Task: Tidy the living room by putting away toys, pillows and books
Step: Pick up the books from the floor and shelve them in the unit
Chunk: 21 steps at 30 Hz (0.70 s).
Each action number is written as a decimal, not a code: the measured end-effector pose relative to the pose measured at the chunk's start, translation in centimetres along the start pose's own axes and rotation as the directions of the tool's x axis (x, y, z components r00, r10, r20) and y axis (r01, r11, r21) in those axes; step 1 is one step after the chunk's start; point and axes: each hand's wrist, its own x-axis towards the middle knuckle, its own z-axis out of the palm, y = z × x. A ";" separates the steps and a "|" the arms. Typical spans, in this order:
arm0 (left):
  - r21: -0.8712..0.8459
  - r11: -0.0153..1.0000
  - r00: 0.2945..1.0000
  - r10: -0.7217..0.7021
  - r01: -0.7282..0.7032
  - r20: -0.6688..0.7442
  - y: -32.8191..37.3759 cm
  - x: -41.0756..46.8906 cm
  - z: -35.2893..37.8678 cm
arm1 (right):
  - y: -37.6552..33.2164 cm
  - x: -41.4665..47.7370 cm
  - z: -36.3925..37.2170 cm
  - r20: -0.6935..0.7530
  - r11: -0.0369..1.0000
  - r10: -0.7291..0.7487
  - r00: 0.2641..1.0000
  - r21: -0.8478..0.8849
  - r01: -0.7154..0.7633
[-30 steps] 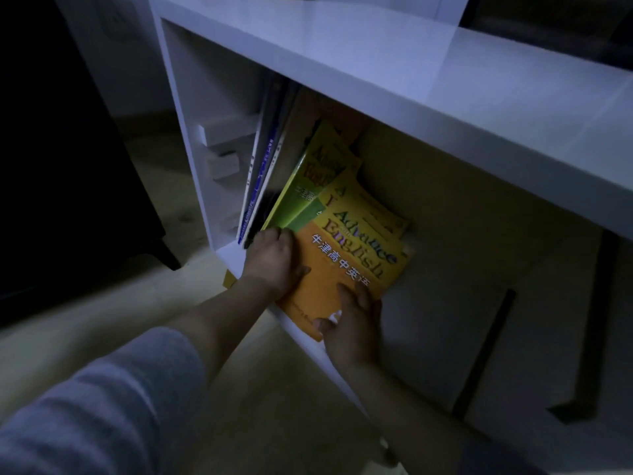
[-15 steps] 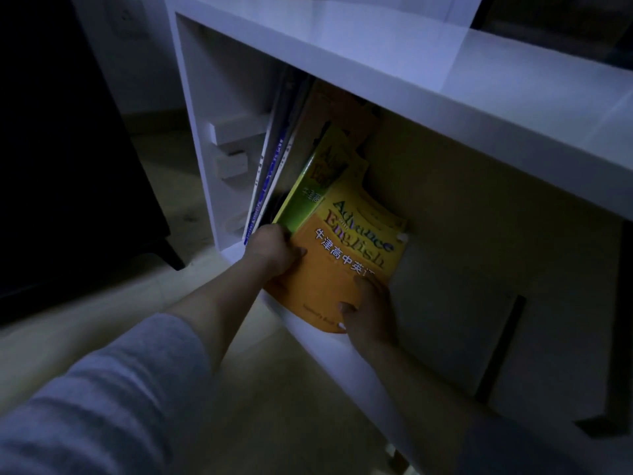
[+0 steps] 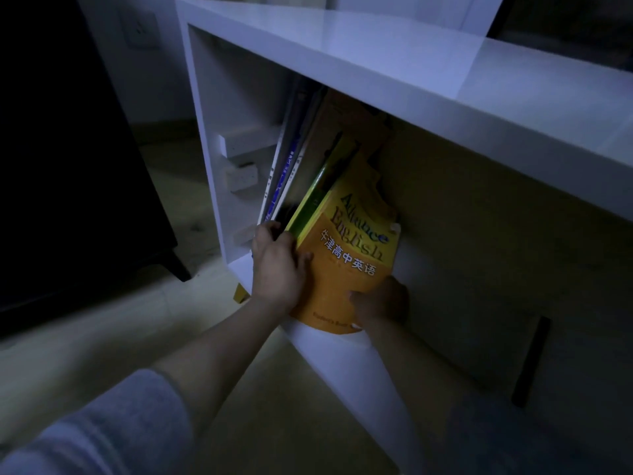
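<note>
An orange and yellow "Advance English" book (image 3: 346,265) leans in the open compartment of a white shelf unit (image 3: 394,73), on top of a green-edged book (image 3: 315,193). My left hand (image 3: 277,265) grips the books' left edge, fingers curled round their spines and thumb on the orange cover. My right hand (image 3: 380,303) holds the orange book's lower right corner, fingers on the cover. Several thin books (image 3: 287,166) stand tilted at the compartment's left.
White power strips (image 3: 239,176) lie at the back left of the compartment. A dark piece of furniture (image 3: 68,166) stands on the floor to the left. A small yellow object (image 3: 241,293) peeks from under the shelf's base. The room is dim.
The fanned stack of books has been gathered and raised more upright, deeper into the compartment. Both hands moved with it, the right hand sliding down to the orange book's lower corner.
</note>
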 end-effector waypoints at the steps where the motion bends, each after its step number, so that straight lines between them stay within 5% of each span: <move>1: -0.001 1.000 1.000 0.004 -0.004 0.006 0.0 0.1 0.1 | -0.2 0.2 0.0 -0.004 1.000 -0.007 1.000 0.002 0.007; 10: 0.010 1.000 0.999 -0.005 0.004 0.037 -0.3 1.4 -0.5 | -1.5 1.2 0.0 0.046 0.996 -0.036 0.998 0.078 0.033; 15: -0.154 0.987 0.998 -0.042 0.035 -0.037 -0.5 1.5 -0.9 | -2.0 1.5 0.3 0.026 0.991 -0.048 0.999 0.130 0.044; 21: -0.074 0.997 0.975 -0.017 0.001 -0.219 -1.2 2.0 -1.0 | -1.7 1.9 1.0 0.015 0.989 -0.060 0.998 0.137 0.057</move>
